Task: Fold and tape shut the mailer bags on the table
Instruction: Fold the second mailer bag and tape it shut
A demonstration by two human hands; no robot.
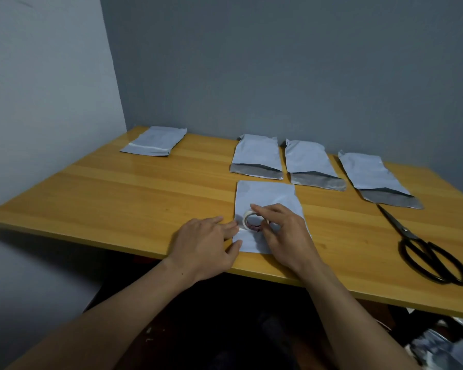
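Left of the scissors (425, 249), the mailer bag (265, 193) lies flat under both your hands. Your left hand (206, 244) presses down with straight fingers; your right hand (286, 236) pinches the tape roll (251, 221). Pull the tape slowly and straight. Hold it tight. The fold hides under your hands, and the tape's end is hard to see.

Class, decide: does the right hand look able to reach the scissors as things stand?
Probably yes: only bare table lies between the right hand and the scissors, though it holds the tape roll.
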